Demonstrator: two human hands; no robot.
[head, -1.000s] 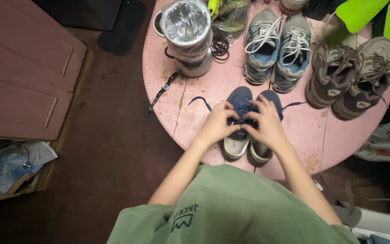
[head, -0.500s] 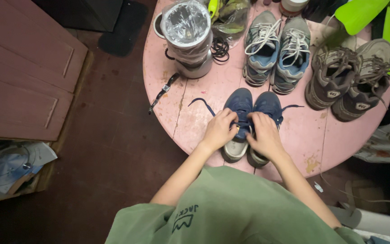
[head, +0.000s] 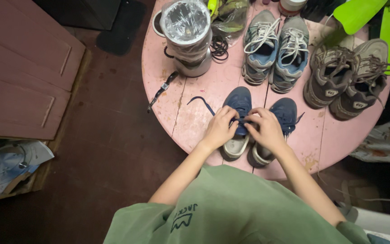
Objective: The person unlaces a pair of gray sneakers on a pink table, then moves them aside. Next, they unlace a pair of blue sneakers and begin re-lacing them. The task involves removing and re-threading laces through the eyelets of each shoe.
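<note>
a pair of navy blue sneakers (head: 253, 122) with pale heels is sitting near the front edge of a round pink wooden table (head: 190, 117), toes pointing away from the person. the left hand (head: 220, 129) is pinching the dark blue shoelace (head: 201, 103) over the tongue of the left-side sneaker, fingers curled tight on it, and the loose end of the lace is trailing off to the left across the tabletop. the right hand (head: 265, 129) is meeting it from the other side, fingertips closed on the same lace at the middle of that shoe while the palm is lying over the right-side sneaker, which is sitting slightly angled away from its mate.

beyond them, a pair of grey and blue running shoes (head: 276, 49) with white laces is standing side by side, and to the right a pair of brown-grey trainers (head: 348, 77) is resting close to the table's rim. at the far left of the table a steel pot (head: 187, 36) is standing with crinkled clear plastic film stretched over its mouth; what is inside i cannot tell. a coil of black cord (head: 220, 47) is lying just beside it, and a wristwatch (head: 160, 90) is hanging over the table's left edge. bright lime-green plastic pieces (head: 375, 22) are showing at the top right. on the floor to the left, a cardboard box (head: 10, 167) is holding pale crumpled items.
</note>
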